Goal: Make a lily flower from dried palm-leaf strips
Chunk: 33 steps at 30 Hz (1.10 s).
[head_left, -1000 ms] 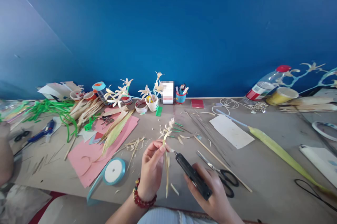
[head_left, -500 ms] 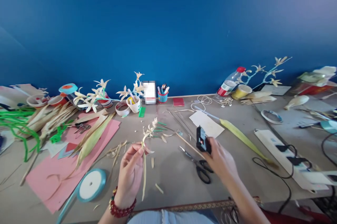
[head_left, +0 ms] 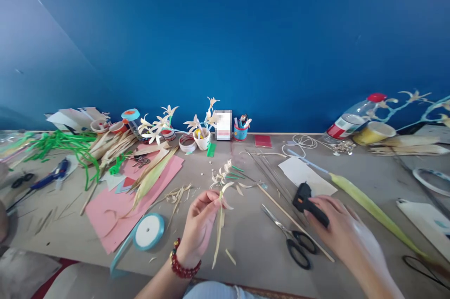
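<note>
Between thumb and fingertips, my left hand (head_left: 202,217) pinches a pale corn-husk flower (head_left: 226,190). Its petals curl above the fingers, and a long husk strip (head_left: 218,238) hangs below. My right hand (head_left: 342,231) is closed around the handle of a black glue gun (head_left: 303,194), over the right side of the table. Scissors (head_left: 290,238) lie partly open between my hands, beside a thin wooden stick (head_left: 297,221). Just beyond my left hand, several small husk flowers (head_left: 227,172) with green stems rest on the table.
Pink paper (head_left: 105,217) and a light-blue ribbon roll (head_left: 148,232) lie left. A blue glue gun (head_left: 56,172) sits farther left, near another person's arm at the edge. White paper (head_left: 305,175), a green husk (head_left: 376,205) and a plastic bottle (head_left: 351,118) are right.
The view has swung left, so the table's things appear farther right. The black glue gun has turned in my right hand, its handle now showing. My left hand keeps its pinch on the husk flower.
</note>
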Each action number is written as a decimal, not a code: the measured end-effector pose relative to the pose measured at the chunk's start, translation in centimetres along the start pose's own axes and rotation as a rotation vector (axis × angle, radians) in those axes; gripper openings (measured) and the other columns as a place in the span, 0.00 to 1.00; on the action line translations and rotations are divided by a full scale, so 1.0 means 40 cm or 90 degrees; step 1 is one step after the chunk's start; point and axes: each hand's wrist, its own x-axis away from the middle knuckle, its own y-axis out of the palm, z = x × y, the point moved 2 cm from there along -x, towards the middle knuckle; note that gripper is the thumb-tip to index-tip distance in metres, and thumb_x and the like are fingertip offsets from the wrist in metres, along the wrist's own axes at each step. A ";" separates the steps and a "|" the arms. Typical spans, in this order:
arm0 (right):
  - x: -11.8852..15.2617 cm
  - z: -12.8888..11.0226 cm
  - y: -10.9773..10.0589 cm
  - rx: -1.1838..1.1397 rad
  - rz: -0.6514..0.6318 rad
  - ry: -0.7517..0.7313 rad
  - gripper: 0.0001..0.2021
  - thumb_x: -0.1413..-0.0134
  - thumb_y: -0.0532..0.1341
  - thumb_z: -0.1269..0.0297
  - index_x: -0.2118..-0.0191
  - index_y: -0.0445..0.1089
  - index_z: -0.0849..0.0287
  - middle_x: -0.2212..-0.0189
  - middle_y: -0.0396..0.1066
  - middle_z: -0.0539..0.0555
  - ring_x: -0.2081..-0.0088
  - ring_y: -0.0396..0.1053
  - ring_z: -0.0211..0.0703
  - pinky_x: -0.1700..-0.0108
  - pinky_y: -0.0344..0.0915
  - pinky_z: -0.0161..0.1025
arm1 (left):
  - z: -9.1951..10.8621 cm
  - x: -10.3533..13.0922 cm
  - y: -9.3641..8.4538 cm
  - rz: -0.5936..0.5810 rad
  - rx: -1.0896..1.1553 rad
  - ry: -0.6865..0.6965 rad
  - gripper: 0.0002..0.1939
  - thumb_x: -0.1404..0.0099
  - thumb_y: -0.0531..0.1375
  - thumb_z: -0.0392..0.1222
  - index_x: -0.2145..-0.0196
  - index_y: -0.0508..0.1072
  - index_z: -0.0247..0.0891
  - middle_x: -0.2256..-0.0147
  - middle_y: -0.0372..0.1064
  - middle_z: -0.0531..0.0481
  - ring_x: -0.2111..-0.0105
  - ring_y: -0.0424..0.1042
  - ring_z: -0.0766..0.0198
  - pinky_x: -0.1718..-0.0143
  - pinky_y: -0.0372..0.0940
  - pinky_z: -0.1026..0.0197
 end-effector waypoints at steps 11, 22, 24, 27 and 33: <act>-0.043 -0.390 0.017 -0.942 -0.311 0.002 0.14 0.44 0.65 0.54 0.57 0.73 0.59 0.69 0.76 0.54 0.68 0.73 0.41 0.65 0.70 0.37 | -0.010 0.007 0.044 -0.178 0.099 -0.207 0.09 0.46 0.70 0.41 0.75 0.74 0.35 0.73 0.71 0.47 0.69 0.70 0.61 0.63 0.60 0.60; -0.059 -0.407 0.016 -1.066 -0.442 -0.037 0.09 0.44 0.67 0.61 0.69 0.70 0.60 0.74 0.71 0.50 0.72 0.69 0.38 0.68 0.66 0.36 | -0.041 -0.004 0.021 -0.210 0.164 -0.327 0.09 0.49 0.71 0.40 0.76 0.75 0.35 0.75 0.70 0.47 0.74 0.68 0.63 0.64 0.61 0.58; -0.061 -0.405 0.015 -1.048 -0.415 -0.061 0.09 0.42 0.65 0.61 0.70 0.70 0.60 0.74 0.70 0.50 0.73 0.68 0.38 0.69 0.66 0.36 | -0.045 -0.007 0.020 -0.225 0.181 -0.344 0.09 0.49 0.71 0.39 0.75 0.75 0.35 0.75 0.70 0.47 0.73 0.69 0.63 0.63 0.62 0.58; -0.064 -0.396 0.010 -0.999 -0.337 -0.099 0.09 0.40 0.63 0.63 0.71 0.70 0.58 0.74 0.68 0.50 0.72 0.67 0.39 0.69 0.65 0.37 | -0.050 -0.010 0.018 -0.258 0.215 -0.363 0.08 0.47 0.69 0.37 0.74 0.74 0.33 0.73 0.72 0.46 0.71 0.71 0.62 0.61 0.62 0.58; -0.058 -0.384 0.000 -0.896 -0.274 -0.161 0.06 0.40 0.63 0.64 0.68 0.72 0.57 0.71 0.67 0.52 0.69 0.65 0.41 0.66 0.65 0.39 | -0.061 -0.010 0.014 -0.282 0.237 -0.359 0.06 0.44 0.67 0.37 0.74 0.74 0.33 0.73 0.72 0.46 0.69 0.72 0.61 0.60 0.60 0.59</act>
